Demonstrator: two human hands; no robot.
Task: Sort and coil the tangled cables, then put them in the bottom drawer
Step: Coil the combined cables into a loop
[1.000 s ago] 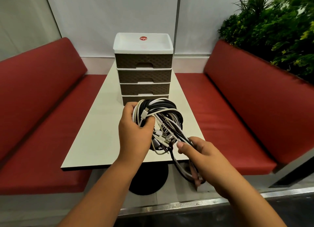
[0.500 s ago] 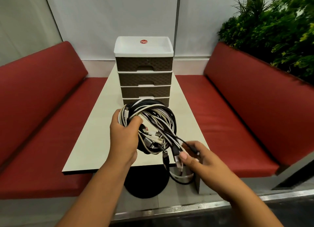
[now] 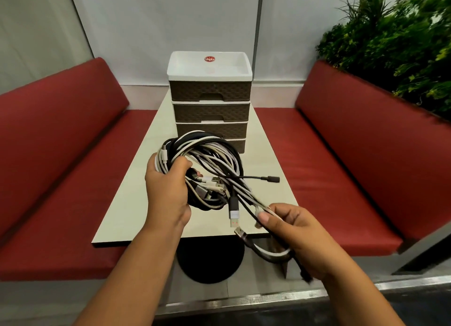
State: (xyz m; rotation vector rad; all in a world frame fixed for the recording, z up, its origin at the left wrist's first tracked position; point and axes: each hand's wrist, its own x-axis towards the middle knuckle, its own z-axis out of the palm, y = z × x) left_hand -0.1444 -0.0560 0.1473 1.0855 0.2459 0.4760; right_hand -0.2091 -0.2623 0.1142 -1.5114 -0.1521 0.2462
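A few loose cable ends are pinched between thumb and fingers of the right hand (image 3: 300,238), nearest the camera, with plugs dangling just left of that grip. Further out, the bundle of tangled black and white cables (image 3: 207,169) is clamped at its left side by the left hand (image 3: 166,191), fingers curled round the strands, above the counter (image 3: 136,179). Beyond it, one four-drawer organizer (image 3: 211,101) stands with all drawers closed; the bottom drawer (image 3: 240,146) is partly hidden. Two red benches (image 3: 341,155) flank the counter.

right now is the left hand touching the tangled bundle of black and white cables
Touching. The head view shows the left hand with fingers curled round the bundle of black and white cables, gripping its left side above the table.
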